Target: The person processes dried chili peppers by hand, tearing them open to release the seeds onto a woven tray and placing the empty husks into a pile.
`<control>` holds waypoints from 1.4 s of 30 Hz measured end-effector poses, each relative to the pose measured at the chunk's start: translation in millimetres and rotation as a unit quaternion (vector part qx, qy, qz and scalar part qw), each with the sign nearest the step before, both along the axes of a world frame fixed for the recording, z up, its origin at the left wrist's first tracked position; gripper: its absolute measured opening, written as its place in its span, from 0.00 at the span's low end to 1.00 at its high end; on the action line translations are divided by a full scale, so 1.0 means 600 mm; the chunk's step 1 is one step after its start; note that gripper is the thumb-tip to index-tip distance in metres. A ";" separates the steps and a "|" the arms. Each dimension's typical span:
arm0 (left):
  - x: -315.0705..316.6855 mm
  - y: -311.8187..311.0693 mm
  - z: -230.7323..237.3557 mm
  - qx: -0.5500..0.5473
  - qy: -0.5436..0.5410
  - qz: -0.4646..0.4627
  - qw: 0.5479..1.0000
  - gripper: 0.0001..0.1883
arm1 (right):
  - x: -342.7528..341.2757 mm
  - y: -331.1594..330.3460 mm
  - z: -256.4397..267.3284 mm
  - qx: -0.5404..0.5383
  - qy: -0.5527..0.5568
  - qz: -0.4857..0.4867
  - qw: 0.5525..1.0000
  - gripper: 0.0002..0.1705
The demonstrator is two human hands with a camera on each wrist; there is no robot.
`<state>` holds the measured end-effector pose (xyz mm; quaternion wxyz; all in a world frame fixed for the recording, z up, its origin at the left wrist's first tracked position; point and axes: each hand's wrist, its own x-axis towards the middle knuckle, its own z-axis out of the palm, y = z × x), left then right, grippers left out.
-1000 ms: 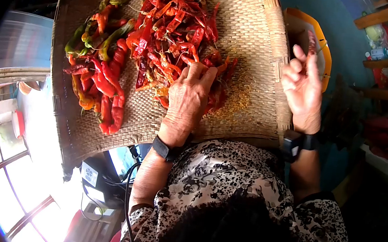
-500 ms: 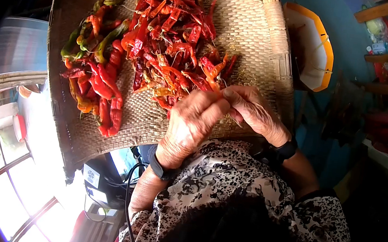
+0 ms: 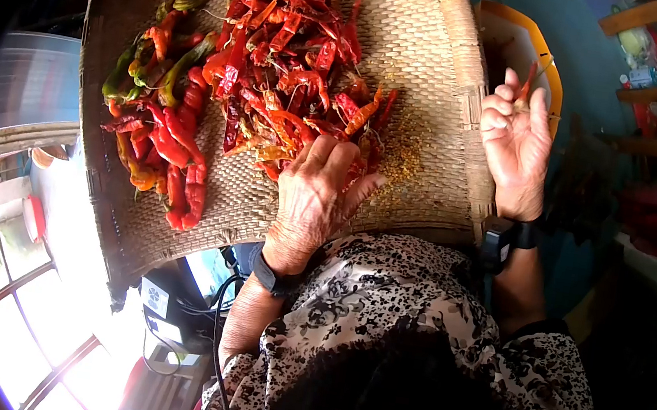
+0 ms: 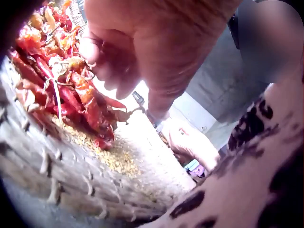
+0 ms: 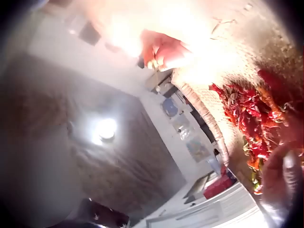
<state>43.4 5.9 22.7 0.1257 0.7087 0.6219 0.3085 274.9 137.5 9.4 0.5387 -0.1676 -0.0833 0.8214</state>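
Note:
In the head view, the left hand (image 3: 311, 194) rests at the near edge of a pile of dried red chilies (image 3: 296, 76), fingertips among them and thumb held apart. The left wrist view has this hand (image 4: 156, 47) beside the chilies (image 4: 71, 95), its fingers loosely bent. Past the tray's right rim, the right hand (image 3: 518, 151) is raised palm up, pinching a small red chili (image 3: 529, 84) near a yellow-rimmed container (image 3: 553, 60). Strong glare washes out much of the right hand (image 5: 166, 52) in the right wrist view.
The woven tray (image 3: 417, 34) fills the upper middle. Fresher red and green peppers (image 3: 165, 125) lie on its left side, and loose seeds (image 3: 403, 158) are scattered right of the dried pile. A black cable (image 3: 217, 331) hangs below, near the left forearm.
The hands, together over the tray's near side half a second ago, are apart. The right hand has moved right and up with a chili; the left has returned to the pile's edge.

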 end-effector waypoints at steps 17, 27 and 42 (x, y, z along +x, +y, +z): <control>0.008 -0.004 -0.025 -0.029 0.050 0.037 0.998 0.05 | -0.127 -0.114 -0.036 0.355 -0.559 0.186 0.726 0.09; -0.011 -0.010 -0.023 -0.049 -0.019 0.081 0.995 0.08 | -0.079 -0.097 -0.004 0.300 -0.415 0.193 0.837 0.07; 0.004 -0.004 -0.007 -0.080 -0.058 0.099 0.990 0.06 | -0.112 -0.118 -0.021 0.360 -0.522 0.137 0.761 0.14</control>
